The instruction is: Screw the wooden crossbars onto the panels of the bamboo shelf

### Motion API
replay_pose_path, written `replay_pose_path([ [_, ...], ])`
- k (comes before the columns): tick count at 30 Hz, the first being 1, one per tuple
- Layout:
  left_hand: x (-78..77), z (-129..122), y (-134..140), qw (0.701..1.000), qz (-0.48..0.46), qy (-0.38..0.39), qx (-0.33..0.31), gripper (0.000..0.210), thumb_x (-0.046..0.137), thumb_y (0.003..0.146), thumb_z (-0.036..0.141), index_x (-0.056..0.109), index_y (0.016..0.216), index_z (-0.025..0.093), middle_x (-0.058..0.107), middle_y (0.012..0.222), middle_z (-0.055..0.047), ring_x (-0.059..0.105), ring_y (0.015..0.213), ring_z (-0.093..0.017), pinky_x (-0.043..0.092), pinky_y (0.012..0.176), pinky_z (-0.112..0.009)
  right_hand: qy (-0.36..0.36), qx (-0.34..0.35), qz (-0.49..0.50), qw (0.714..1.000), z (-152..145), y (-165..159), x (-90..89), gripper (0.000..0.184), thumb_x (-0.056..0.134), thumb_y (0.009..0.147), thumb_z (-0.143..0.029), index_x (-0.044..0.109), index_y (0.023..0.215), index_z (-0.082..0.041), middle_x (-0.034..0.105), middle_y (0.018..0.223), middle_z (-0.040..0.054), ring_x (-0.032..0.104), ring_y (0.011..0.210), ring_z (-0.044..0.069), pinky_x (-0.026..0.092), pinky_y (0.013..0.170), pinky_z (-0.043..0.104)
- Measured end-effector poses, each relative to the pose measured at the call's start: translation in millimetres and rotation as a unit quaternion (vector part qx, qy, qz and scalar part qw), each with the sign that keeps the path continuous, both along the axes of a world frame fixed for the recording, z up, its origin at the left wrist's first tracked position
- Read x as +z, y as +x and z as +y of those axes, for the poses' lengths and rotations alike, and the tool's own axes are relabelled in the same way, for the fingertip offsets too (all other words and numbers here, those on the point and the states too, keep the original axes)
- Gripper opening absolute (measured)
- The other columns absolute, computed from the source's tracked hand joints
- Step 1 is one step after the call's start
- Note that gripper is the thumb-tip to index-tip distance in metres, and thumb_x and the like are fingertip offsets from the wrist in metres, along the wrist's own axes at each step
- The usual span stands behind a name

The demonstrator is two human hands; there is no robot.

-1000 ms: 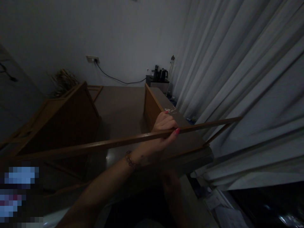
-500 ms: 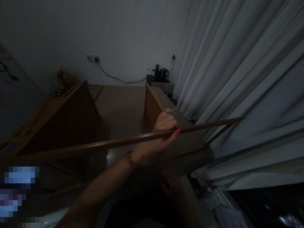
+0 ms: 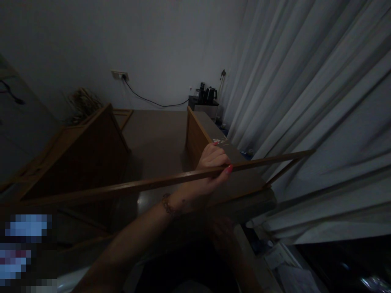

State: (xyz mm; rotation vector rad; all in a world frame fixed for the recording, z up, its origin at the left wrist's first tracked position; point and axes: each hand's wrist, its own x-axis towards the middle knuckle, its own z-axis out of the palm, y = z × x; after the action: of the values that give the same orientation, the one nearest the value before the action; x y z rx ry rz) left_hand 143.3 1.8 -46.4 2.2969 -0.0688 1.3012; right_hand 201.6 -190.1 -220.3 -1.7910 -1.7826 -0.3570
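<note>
My left hand (image 3: 212,156) is closed around a long, thin wooden rail (image 3: 122,188), with the thumb along its near side. A bracelet (image 3: 168,204) circles that wrist, and the nails are red. The rail slants up to the right, where a short wooden post (image 3: 282,173) meets it. Beneath the rail runs a dark padded edge (image 3: 253,206). My right hand (image 3: 222,230) is lower down, in deep shadow close to this edge. It is smeared, so its fingers and anything in them are unclear.
Beyond the rail stand a dark wooden panel (image 3: 82,154) and a low wooden cabinet (image 3: 198,140) with small pale bits on top. A black kettle (image 3: 210,94) sits at the back near a cord (image 3: 152,101). Pale curtains (image 3: 290,101) hang on the right.
My right hand has shifted slightly in the shadow, and its fingers show differently. My left hand stays on the rail in the same place.
</note>
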Motion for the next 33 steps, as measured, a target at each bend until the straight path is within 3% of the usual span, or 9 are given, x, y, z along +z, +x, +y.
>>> replay_pose_path([
  [6,-0.6,0,0,1.000,0.004,-0.003,0.006,0.030,0.034,0.099,0.038,0.045,0.076,0.021,0.052,0.076,0.000,0.052,0.082,-0.016,0.041,0.100,-0.042,0.045,-0.006,0.000,0.999,3,0,0.5,0.020,0.045,0.097,-0.018,0.063,0.097,-0.025,0.070,0.086,0.0017,0.060,0.082,0.017,0.042,0.079,0.032],
  [11,0.1,-1,0,1.000,-0.006,-0.016,-0.009,0.032,0.034,0.099,0.040,0.045,0.075,0.021,0.050,0.076,0.001,0.052,0.081,-0.016,0.041,0.101,-0.042,0.082,-0.048,-0.002,0.995,4,-3,13.5,0.015,0.047,0.098,-0.026,0.062,0.097,-0.025,0.070,0.083,0.0001,0.059,0.078,0.017,0.037,0.077,0.033],
  [16,0.2,0,1,1.000,-0.009,-0.013,-0.012,0.031,0.035,0.098,0.039,0.045,0.075,0.021,0.051,0.076,0.000,0.052,0.081,-0.017,0.042,0.101,-0.043,0.105,-0.031,-0.051,0.993,5,-4,24.7,0.013,0.051,0.098,-0.028,0.062,0.093,-0.027,0.071,0.080,-0.0021,0.056,0.076,0.016,0.034,0.077,0.033],
  [24,4.9,-3,-1,1.000,-0.012,-0.010,-0.023,0.033,0.033,0.100,0.039,0.046,0.075,0.021,0.051,0.075,0.001,0.052,0.082,-0.016,0.041,0.104,-0.043,0.130,-0.049,-0.033,0.990,10,-9,22.2,0.017,0.048,0.099,-0.029,0.061,0.089,-0.025,0.070,0.075,-0.0024,0.055,0.071,0.016,0.033,0.075,0.033],
  [33,4.9,-2,0,1.000,-0.013,0.000,-0.016,0.034,0.033,0.100,0.039,0.047,0.076,0.021,0.050,0.075,0.001,0.050,0.081,-0.015,0.042,0.103,-0.042,0.101,-0.082,0.008,0.991,7,-14,19.8,0.021,0.046,0.100,-0.033,0.060,0.088,-0.024,0.068,0.072,-0.0012,0.057,0.069,0.017,0.032,0.073,0.034],
])
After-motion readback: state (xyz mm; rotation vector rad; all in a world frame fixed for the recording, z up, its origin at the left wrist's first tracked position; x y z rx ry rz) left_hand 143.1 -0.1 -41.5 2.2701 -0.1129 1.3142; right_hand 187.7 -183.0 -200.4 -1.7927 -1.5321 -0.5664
